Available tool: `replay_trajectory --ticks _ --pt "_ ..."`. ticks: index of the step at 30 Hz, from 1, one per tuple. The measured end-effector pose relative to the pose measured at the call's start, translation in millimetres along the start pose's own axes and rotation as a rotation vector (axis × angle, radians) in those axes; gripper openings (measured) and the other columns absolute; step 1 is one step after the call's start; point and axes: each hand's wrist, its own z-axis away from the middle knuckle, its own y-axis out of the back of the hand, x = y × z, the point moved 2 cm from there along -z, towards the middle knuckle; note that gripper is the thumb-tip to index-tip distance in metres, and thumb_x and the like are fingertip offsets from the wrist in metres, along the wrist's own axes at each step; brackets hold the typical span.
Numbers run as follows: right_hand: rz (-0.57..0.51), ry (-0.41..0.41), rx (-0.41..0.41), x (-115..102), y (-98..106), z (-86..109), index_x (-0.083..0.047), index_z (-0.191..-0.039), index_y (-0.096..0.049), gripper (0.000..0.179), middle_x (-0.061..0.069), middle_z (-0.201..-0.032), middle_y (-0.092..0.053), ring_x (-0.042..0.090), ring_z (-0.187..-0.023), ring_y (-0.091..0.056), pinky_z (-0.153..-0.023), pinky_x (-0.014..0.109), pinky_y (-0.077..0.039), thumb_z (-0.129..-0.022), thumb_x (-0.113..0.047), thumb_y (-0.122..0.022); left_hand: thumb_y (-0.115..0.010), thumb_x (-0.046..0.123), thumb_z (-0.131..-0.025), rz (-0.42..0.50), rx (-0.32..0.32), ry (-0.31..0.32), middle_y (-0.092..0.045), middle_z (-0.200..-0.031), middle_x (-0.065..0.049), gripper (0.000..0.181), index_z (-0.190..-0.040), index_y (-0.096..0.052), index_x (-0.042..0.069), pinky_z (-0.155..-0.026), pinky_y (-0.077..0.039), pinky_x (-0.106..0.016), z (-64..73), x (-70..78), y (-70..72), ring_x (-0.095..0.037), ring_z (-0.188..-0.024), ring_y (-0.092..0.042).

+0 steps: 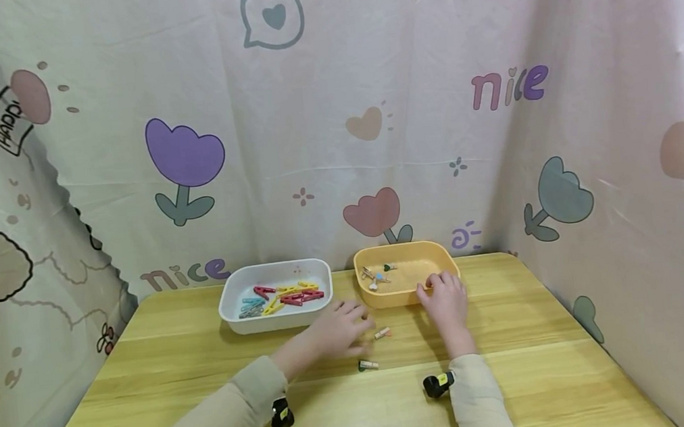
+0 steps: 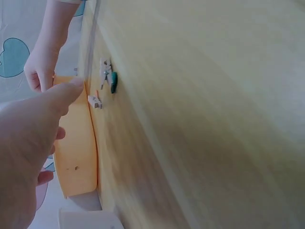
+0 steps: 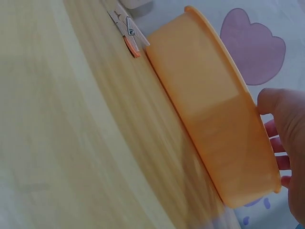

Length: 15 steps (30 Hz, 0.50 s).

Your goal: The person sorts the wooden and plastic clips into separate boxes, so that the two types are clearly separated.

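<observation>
My left hand [image 1: 341, 327] hovers over the table between the two tubs, fingers loosely bent and slightly blurred, nothing visible in them. Just right of it lies a small wooden clothespin with an orange-pink decoration [image 1: 382, 333]. Another wooden clothespin, with a dark green decoration [image 1: 368, 365], lies nearer the front. My right hand [image 1: 446, 299] grips the near right rim of the yellow plastic tub [image 1: 407, 298]; in the right wrist view its thumb [image 3: 270, 99] is at the rim and the fingers curl behind it. Several small decorated clothespins [image 1: 373, 277] lie in the tub's left part.
A white tub [image 1: 278, 323] left of the yellow one holds red, yellow and blue-grey plastic clothespins [image 1: 291, 298]. Both stand at the back of the wooden table [image 1: 347, 416], before a printed curtain [image 1: 287, 144]. Black wrist cameras [image 1: 438, 386] sit at both sleeves.
</observation>
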Motion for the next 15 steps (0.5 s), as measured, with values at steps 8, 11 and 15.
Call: replay_trajectory --ticks 8,11,15 --pt "-0.008 -0.009 0.0 0.3 -0.2 -0.8 -0.007 -0.081 -0.063 0.022 0.011 -0.087 -0.06 0.034 -0.086 -0.055 -0.08 0.046 -0.042 -0.082 -0.027 -0.073 -0.054 0.058 -0.092 0.07 0.004 -0.119 -0.061 -0.113 0.005 0.038 -0.107 -0.064 0.025 -0.094 -0.046 -0.038 9.0 10.1 0.3 -0.016 -0.111 -0.053" --pt "-0.006 -0.014 -0.005 0.0 0.3 -0.6 -0.007 -0.081 -0.063 0.022 0.011 -0.087 -0.06 0.034 -0.087 -0.055 -0.08 0.046 -0.042 -0.083 -0.028 -0.072 -0.056 0.055 -0.091 0.057 0.031 -0.153 -0.06 -0.108 0.008 0.03 -0.099 -0.062 0.027 -0.09 -0.046 -0.035 10.8 12.7 -5.1 -0.013 -0.106 -0.053" --pt "-0.004 -0.017 -0.012 -0.7 0.9 -0.5 -0.007 -0.081 -0.063 0.023 0.011 -0.087 -0.06 0.034 -0.087 -0.055 -0.081 0.046 -0.042 -0.083 -0.028 -0.072 -0.058 0.053 -0.09 0.002 0.061 -0.182 -0.06 -0.102 0.01 0.024 -0.094 -0.061 0.029 -0.085 -0.044 -0.032 13.0 15.7 -11.1 -0.011 -0.099 -0.053"
